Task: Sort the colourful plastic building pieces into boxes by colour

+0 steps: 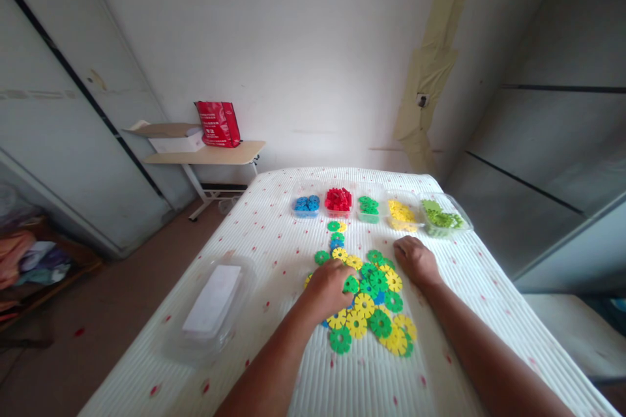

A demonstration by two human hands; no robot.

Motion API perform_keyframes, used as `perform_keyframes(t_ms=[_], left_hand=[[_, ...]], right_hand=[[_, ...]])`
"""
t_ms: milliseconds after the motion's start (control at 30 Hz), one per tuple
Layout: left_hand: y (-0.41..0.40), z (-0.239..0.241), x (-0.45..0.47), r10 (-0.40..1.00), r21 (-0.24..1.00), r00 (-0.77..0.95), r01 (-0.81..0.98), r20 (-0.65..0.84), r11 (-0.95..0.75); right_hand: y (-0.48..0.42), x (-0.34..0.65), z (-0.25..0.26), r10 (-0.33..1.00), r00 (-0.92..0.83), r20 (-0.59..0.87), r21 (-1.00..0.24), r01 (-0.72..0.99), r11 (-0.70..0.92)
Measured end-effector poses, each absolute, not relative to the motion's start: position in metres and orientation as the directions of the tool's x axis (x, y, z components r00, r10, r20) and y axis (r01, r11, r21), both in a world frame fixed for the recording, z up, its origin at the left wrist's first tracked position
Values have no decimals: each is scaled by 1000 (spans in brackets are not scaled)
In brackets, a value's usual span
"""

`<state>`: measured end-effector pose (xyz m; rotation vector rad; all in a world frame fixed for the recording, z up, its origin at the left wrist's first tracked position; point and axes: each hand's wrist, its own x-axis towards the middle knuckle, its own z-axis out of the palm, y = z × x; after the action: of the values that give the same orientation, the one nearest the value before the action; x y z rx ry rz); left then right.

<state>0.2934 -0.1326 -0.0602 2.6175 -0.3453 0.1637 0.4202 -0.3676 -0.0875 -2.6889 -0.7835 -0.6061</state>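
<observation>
A loose heap of flat, notched plastic discs in green, yellow and blue lies on the table in front of me. My left hand is over the left side of this heap, and its thumb and forefinger close about a green notched disc. Some discs under that hand are hidden. Just right of the heap, my right hand rests on the tablecloth with its fingers curled in; no piece shows in it. A short line of discs runs from the heap toward the tubs.
Along the far side stand clear tubs of blue discs, red pieces, green discs, yellow pieces and light green pieces. At left lies a clear plastic lid with white paper. A side table holds a red bag.
</observation>
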Motion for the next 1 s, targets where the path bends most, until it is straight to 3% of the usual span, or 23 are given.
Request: perform_keyframes(t_ms=[267, 433, 633, 800, 1000], left_hand=[[-126, -56, 297, -150, 636, 968, -246, 202, -731], [-129, -33, 291, -196, 667, 963, -271, 187, -694], [-148, -5, 333, -333, 521, 920, -393, 209, -758], [-170, 14, 418, -127, 382, 922, -273, 366, -883], [-179, 4, 445, -16, 263, 878, -161, 479, -951]], right_hand=[[-368, 421, -88, 445, 771, 455, -151, 560, -815], [-368, 420, -87, 449, 767, 458, -131, 558, -820], [-366, 421, -88, 435, 767, 472, -111, 541, -833], [-367, 423, -89, 437, 772, 462, -134, 548, -826], [-368, 422, -89, 432, 783, 448, -134, 536, -833]])
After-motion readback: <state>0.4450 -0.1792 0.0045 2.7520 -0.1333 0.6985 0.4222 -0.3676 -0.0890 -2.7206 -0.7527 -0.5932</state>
